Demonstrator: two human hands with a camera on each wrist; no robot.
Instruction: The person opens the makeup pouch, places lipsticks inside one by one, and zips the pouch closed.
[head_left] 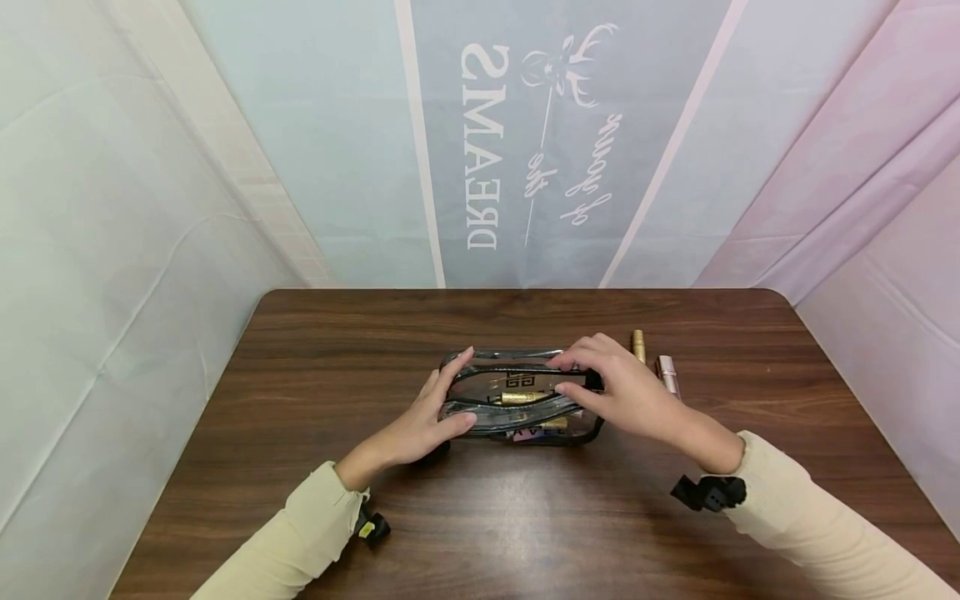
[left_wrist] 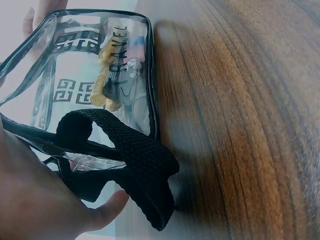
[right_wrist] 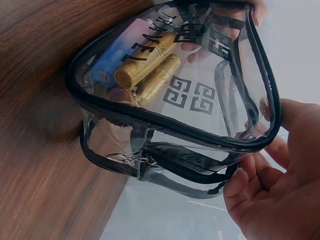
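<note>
A clear toiletry bag (head_left: pixel 517 417) with black trim and "TRAVEL" lettering stands on the table, its zipped top parted. My left hand (head_left: pixel 416 423) holds the bag's left end, thumb on the near rim and fingers over the far one. At the right end my right hand (head_left: pixel 626 390) grips the opening's edge between thumb and fingers. Inside lie gold tubes (right_wrist: pixel 150 62) and a blue-and-pink item (right_wrist: pixel 117 55), seen through the plastic in the right wrist view. A black strap loop (left_wrist: pixel 145 155) hangs by my left thumb. The zipper pull (right_wrist: pixel 130 158) sits at the opposite end.
Behind my right hand, a gold tube (head_left: pixel 638 346) and a pale metallic tube (head_left: pixel 667 367) lie on the brown wooden table (head_left: pixel 337 350). A printed curtain (head_left: pixel 360 167) hangs past the table's far edge, with pale cloth at both sides.
</note>
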